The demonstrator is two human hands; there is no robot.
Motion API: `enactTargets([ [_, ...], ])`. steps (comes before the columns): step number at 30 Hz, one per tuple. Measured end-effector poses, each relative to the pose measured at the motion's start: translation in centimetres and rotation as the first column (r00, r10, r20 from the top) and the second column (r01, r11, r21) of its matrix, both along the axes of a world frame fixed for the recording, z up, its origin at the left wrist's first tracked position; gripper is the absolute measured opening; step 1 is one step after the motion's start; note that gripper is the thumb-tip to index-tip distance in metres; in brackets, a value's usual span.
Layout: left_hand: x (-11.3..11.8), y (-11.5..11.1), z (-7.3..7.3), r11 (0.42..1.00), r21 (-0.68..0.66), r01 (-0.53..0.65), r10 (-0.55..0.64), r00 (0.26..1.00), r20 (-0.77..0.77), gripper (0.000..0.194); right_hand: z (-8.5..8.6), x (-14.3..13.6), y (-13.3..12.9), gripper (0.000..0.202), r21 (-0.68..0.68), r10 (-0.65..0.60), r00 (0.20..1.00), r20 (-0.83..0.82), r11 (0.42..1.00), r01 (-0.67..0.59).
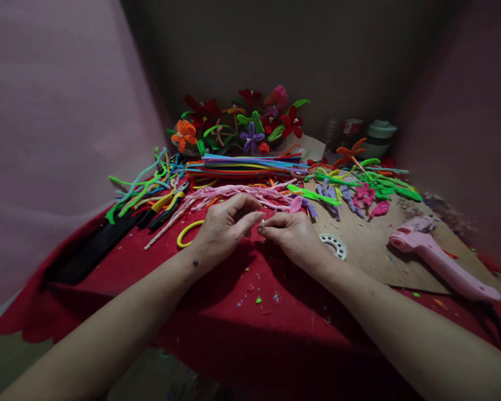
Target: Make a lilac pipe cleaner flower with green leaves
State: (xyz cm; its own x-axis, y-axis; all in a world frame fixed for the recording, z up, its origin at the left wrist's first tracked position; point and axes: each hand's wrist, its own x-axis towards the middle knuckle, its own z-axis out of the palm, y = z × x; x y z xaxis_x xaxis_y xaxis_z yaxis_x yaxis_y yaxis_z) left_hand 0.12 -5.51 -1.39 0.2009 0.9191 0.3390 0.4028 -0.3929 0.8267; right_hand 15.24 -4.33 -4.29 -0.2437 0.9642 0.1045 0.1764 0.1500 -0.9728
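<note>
My left hand [226,225] is held over the red cloth [229,301], its thumb and index finger curled toward each other. What lies between them, if anything, is too small to tell. Just right of it, my right hand [294,234] pinches a tiny whitish piece [263,224] between thumb and fingertips. The hands are nearly touching. Pink pipe cleaners [234,194] lie behind them, with a pink loop [296,204] beyond my right hand. A yellow ring [184,234] is beside my left wrist, and a white disc with holes [336,246] is beside my right wrist.
A pink glue gun [442,259] rests on a board [369,256] at right. Pliers [171,206] and a black phone-like object [92,250] lie left. Bundled pipe cleaners [250,165] and fuzzy flowers [250,136] stand behind, near a lidded jar [379,139].
</note>
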Motion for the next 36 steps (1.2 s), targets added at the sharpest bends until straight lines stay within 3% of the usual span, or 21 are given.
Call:
enactTargets([
  [5,-0.2,0.4,0.2,0.975,-0.223,-0.005,0.055,0.974,0.220,0.015,0.1,0.4,0.1,0.011,-0.143,-0.048,0.964,-0.263,0.990,0.011],
  [8,-0.3,0.8,-0.2,0.925,-0.351,0.147,0.004,0.919,0.395,0.021,0.3,0.4,-0.1,0.011,-0.173,-0.035,0.938,-0.344,0.985,-0.026],
  [12,-0.1,0.9,-0.9,0.814,-0.450,0.367,-0.071,0.832,0.550,0.025,0.5,0.5,-0.2,0.015,-0.227,-0.031,0.901,-0.433,0.971,-0.076],
  [17,-0.1,0.8,-0.9,0.776,-0.455,0.436,-0.128,0.816,0.564,0.021,0.2,0.8,0.1,0.020,-0.292,0.015,0.873,-0.487,0.940,-0.179],
  [24,-0.3,0.9,-0.8,0.739,-0.560,0.375,-0.086,0.876,0.474,0.012,0.4,0.9,0.2,0.019,-0.323,0.006,0.844,-0.536,0.923,-0.212],
  [29,-0.2,0.9,-0.7,0.751,-0.553,0.361,-0.091,0.886,0.456,0.007,0.5,0.7,0.0,0.020,-0.293,0.029,0.848,-0.529,0.931,-0.215],
  [36,-0.2,0.8,-0.6,0.755,-0.517,0.404,-0.076,0.836,0.543,0.010,0.3,0.6,0.0,0.032,-0.275,0.068,0.795,-0.603,0.918,-0.286],
])
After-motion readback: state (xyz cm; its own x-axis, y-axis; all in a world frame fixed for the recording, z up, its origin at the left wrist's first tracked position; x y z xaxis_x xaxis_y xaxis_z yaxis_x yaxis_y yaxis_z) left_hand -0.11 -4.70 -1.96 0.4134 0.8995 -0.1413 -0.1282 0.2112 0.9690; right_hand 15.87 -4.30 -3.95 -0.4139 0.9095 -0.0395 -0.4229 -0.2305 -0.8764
